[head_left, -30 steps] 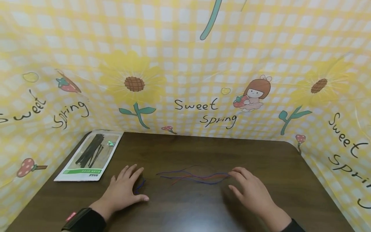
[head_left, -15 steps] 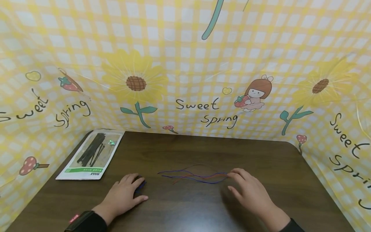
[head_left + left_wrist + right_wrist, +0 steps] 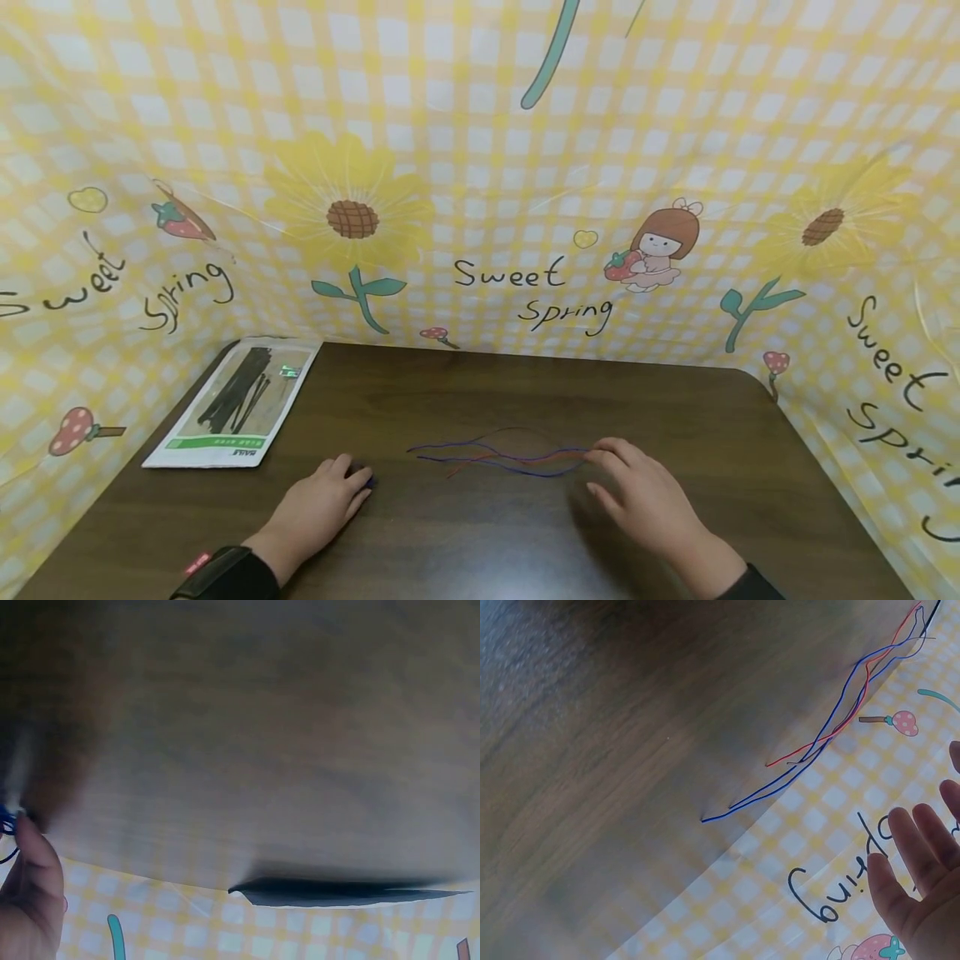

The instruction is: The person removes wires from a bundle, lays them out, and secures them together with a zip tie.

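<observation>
On the brown table [image 3: 480,392], thin blue wires [image 3: 542,475] and red wires [image 3: 453,471] lie in a loose, wavy bundle between the hands. My left hand [image 3: 307,508] is to their left, its fingers curled round a small blue wire coil [image 3: 371,482]; most of that coil is hidden. In the left wrist view, blue wire loops [image 3: 7,823] show at the fingertips. My right hand [image 3: 652,504], fingers relaxed and slightly bent, has its fingertips right at the bundle's right end. In the right wrist view, the same red wire [image 3: 868,682] weaves among the blue wires.
A white packet [image 3: 217,450] with a clear window, a green stripe and dark strips inside lies flat at the table's back left. A yellow checked cloth [image 3: 480,208] with printed flowers rises behind the table and along both sides.
The left hand's spread fingers have drawn in and closed round the blue wire coil, covering most of it. The right hand and the long wires have stayed nearly in place.
</observation>
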`<act>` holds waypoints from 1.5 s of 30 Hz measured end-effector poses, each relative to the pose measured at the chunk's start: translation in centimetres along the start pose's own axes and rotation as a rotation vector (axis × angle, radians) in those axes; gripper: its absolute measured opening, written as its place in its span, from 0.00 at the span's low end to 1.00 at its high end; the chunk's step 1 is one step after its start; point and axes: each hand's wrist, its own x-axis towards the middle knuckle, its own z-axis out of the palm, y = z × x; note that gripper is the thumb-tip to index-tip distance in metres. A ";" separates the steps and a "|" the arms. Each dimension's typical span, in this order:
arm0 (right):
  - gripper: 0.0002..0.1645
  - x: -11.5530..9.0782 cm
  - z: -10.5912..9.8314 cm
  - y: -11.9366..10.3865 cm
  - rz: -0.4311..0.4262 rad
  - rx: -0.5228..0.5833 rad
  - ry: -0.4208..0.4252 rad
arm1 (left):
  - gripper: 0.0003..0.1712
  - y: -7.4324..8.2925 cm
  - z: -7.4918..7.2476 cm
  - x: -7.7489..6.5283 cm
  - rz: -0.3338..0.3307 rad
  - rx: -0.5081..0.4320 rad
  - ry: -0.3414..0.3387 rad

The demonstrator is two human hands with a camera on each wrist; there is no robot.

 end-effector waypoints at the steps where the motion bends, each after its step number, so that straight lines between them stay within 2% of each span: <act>1: 0.24 0.0 0.0 0.0 -0.002 -0.002 0.003 | 0.13 0.0 0.0 0.0 0.000 -0.002 0.008; 11: 0.21 0.1 -0.4 -0.5 0.014 0.007 -0.018 | 0.04 -0.5 -0.1 0.4 -0.045 -0.119 -0.021; 17: 0.18 0.4 -0.2 -0.8 -0.021 0.006 0.000 | 0.04 -0.4 -0.8 1.0 -0.063 -0.152 0.026; 23: 0.16 1.0 0.4 -1.6 -0.077 0.023 -0.006 | 0.07 0.4 -1.2 1.6 -0.044 -0.162 0.071; 28: 0.14 2.1 0.9 -3.1 -0.123 0.066 -0.025 | 0.11 2.3 -2.2 2.2 -0.016 -0.222 0.135; 32: 0.11 3.1 1.4 -4.8 -0.175 0.133 -0.028 | 0.09 4.5 -3.3 2.8 0.005 -0.267 0.160; 39: 0.11 4.8 2.3 -7.7 -0.216 0.259 -0.071 | 0.08 7.8 -4.5 3.8 0.134 -0.353 0.250; 42: 0.12 5.3 2.5 -8.5 -0.225 0.291 -0.064 | 0.09 8.7 -4.5 4.2 0.175 -0.377 0.246; 45: 0.12 5.5 2.7 -8.9 -0.229 0.307 -0.022 | 0.11 9.5 -4.5 4.6 0.201 -0.392 0.222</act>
